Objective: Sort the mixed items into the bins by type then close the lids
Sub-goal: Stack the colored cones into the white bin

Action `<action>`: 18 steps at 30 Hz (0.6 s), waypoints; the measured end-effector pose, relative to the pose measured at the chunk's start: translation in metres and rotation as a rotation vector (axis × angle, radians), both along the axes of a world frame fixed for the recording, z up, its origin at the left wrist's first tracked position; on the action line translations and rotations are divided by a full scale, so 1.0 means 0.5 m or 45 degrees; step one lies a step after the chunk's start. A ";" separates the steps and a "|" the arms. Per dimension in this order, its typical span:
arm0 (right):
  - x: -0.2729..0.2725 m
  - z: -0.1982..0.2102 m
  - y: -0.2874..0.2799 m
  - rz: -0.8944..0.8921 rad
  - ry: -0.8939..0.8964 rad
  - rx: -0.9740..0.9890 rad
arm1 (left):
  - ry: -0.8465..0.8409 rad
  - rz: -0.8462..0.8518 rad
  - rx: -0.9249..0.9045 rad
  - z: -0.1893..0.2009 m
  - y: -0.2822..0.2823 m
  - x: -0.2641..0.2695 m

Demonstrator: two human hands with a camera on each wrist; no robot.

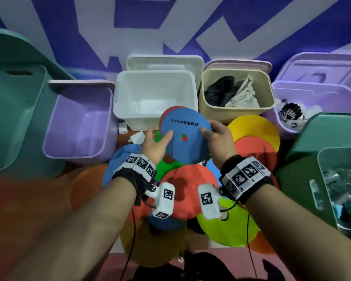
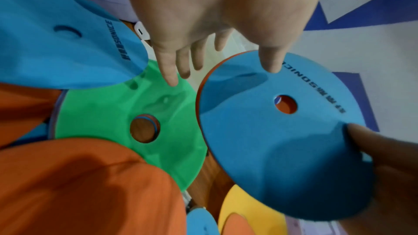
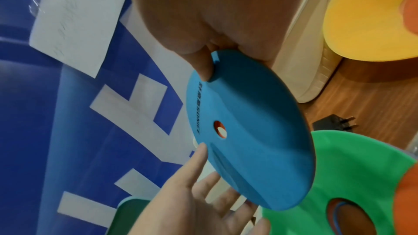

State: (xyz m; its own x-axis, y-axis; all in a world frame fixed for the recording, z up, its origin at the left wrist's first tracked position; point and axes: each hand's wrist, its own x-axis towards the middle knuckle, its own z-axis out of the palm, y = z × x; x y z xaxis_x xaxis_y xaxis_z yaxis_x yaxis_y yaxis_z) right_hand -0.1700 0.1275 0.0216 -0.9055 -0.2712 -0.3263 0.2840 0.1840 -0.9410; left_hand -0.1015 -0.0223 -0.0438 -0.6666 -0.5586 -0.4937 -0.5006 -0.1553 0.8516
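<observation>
- A person's right hand (image 1: 218, 139) pinches the rim of a flat blue foam disc with a round centre hole (image 1: 185, 136), thumb on top and fingers underneath, holding it tilted in the air in front of the row of open bins.
- The left hand (image 1: 154, 146) lies against the opposite edge with its thumb on the blue face; in the wrist views its fingers are spread and fairly straight, steadying the disc and not clamping it.
- A red foam disc (image 1: 164, 116) rides directly behind the blue one, its edge showing along the upper left and its colour through the centre hole.
- Below the hands, a loose heap of like foam discs covers the wooden floor: a green disc (image 2: 126, 131), a yellow disc (image 1: 253, 129), a large orange-red disc (image 1: 187, 186), a lime disc (image 1: 228, 226) and others.
- The empty white plastic bin (image 1: 130, 102) stands just beyond the held pair; the beige bin (image 1: 206, 102) to its right holds fabric, and the lilac bin (image 1: 73, 120) to its left looks empty.
- By these views, sorting is in hand and every lid stands open; the discs have hardly been started.
- The next move probably calls for carrying the pair forward over the white bin's rim, levelling them and letting go with both hands; which bin is meant for discs cannot be told for certain.
</observation>
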 end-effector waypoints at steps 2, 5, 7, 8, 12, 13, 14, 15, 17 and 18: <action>0.015 0.014 0.006 -0.069 -0.039 -0.078 | 0.082 0.039 0.147 -0.001 -0.001 0.005; 0.036 0.024 0.013 -0.169 -0.072 -0.109 | 0.205 -0.034 0.223 0.027 0.020 0.019; 0.053 0.025 0.021 -0.208 -0.066 -0.084 | 0.254 -0.097 0.213 0.050 0.041 0.032; 0.061 0.021 0.026 -0.215 -0.069 -0.071 | 0.260 -0.117 0.216 0.055 0.047 0.036; 0.096 -0.018 0.054 -0.203 -0.143 0.059 | 0.258 -0.255 0.237 0.059 0.061 0.054; 0.105 -0.033 0.061 -0.196 -0.178 0.122 | 0.223 -0.288 0.224 0.054 0.063 0.060; 0.116 -0.050 0.066 -0.191 -0.207 0.176 | 0.184 -0.326 0.217 0.051 0.065 0.068; 0.127 -0.068 0.072 -0.173 -0.243 0.246 | 0.127 -0.357 0.195 0.043 0.067 0.075; 0.152 -0.103 0.081 -0.125 -0.281 0.374 | 0.032 -0.430 0.164 0.029 0.075 0.092; 0.164 -0.121 0.085 -0.099 -0.279 0.432 | 0.003 -0.448 0.165 0.024 0.080 0.100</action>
